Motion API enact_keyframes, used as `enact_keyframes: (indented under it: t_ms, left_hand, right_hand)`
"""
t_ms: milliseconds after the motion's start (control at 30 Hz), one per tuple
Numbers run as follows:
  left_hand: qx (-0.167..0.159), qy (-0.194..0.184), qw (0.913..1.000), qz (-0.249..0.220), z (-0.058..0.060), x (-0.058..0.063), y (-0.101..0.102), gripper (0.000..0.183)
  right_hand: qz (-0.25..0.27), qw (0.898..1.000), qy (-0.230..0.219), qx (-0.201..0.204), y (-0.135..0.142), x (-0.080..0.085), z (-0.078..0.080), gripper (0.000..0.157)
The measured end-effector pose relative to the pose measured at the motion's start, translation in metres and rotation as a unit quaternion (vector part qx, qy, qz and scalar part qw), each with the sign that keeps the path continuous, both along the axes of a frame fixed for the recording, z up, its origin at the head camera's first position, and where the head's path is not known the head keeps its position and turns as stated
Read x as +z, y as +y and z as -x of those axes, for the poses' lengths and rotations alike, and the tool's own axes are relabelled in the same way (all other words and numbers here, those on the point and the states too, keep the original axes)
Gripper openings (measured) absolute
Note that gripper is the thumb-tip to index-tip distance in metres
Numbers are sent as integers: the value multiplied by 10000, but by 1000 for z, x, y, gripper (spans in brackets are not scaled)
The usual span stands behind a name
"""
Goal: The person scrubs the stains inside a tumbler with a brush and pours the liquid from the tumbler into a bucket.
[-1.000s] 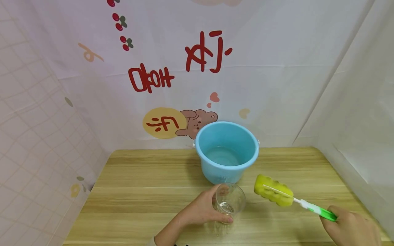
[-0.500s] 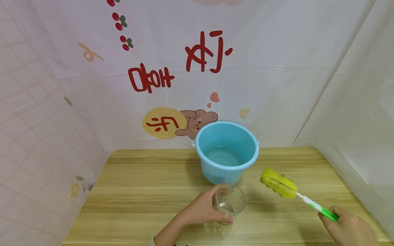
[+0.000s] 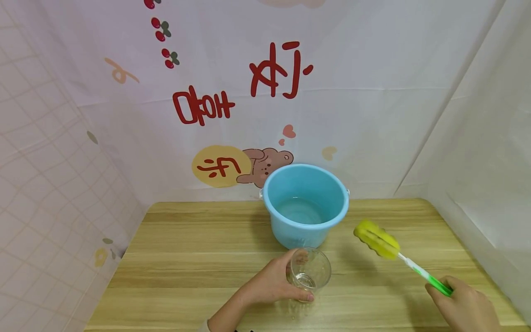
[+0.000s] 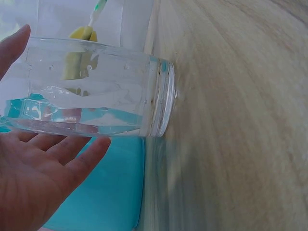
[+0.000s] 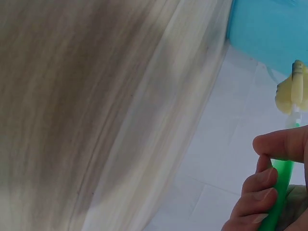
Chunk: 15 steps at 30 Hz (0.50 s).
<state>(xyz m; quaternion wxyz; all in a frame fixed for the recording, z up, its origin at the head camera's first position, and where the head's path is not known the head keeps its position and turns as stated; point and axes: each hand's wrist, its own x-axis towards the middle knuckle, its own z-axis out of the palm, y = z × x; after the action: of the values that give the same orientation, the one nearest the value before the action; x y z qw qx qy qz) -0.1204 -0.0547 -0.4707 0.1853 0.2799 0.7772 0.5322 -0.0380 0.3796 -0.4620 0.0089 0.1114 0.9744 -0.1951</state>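
My left hand (image 3: 269,282) grips a clear glass cup (image 3: 318,273), thumb on the near side and fingers round the far side. The cup is upright, its base at the wooden table. Several drops cling to its wall in the left wrist view (image 4: 110,91). My right hand (image 3: 465,303) holds a cup brush by its green and white handle (image 3: 439,285), fingers curled round it. The brush's yellow sponge head (image 3: 378,240) points up and left in the air, right of the cup and apart from it.
A light blue bucket (image 3: 307,236) with some water in it stands just behind the cup. The wood-grain table (image 3: 186,258) meets a white printed cloth (image 3: 365,124) at the back. More cloth hangs at both sides.
The brush has risen and swung a little away from the cup, its sponge head moving up and right. My right hand has shifted slightly left. My left hand and the cup have stayed put.
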Motion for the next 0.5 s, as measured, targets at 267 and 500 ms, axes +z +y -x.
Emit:
enact_keyframes:
  t_ms: [267,500]
  left_hand:
    - [1,-19,10000,1,0,-2,0,87]
    - [-5,4,10000,6,0,-2,0,85]
  right_hand:
    - [134,9999,-60,68,2,-6,6,43]
    - [52,9987,484,142,5,-16,11,25]
